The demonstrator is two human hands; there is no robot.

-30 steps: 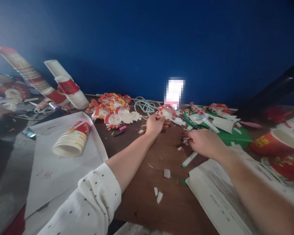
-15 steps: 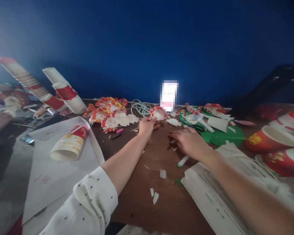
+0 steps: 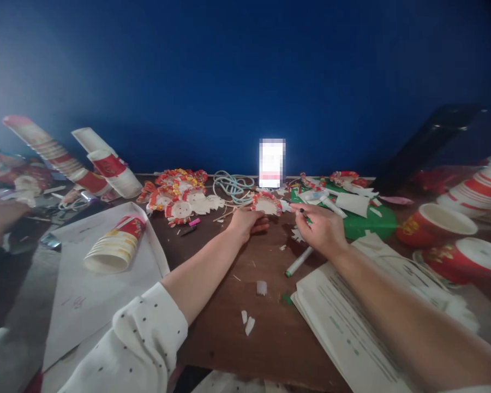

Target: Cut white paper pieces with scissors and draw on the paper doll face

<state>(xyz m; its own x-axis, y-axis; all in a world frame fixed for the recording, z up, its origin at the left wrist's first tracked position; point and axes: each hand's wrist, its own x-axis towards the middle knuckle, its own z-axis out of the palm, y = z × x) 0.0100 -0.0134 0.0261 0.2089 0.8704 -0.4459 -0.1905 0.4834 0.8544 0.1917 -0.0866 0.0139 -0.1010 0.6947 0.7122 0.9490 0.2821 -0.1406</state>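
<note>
Over there, the left hand's point(image 3: 245, 224) fingers pinch a red-rimmed paper piece point(image 3: 267, 204), just beyond their tips; close to its right, the right hand's point(image 3: 324, 226) fingers grip a slim dark thing point(image 3: 301, 211), its long axis unclear to me.

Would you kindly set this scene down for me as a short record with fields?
Left hand: holding a red-rimmed white piece
Right hand: holding a small dark-tipped object, possibly a pen
Below right hand: green-ended marker, lying on the brown table
Left side: nested paper cups, lying on a white sheet
Right side: printed papers
Background: blue wall
</note>
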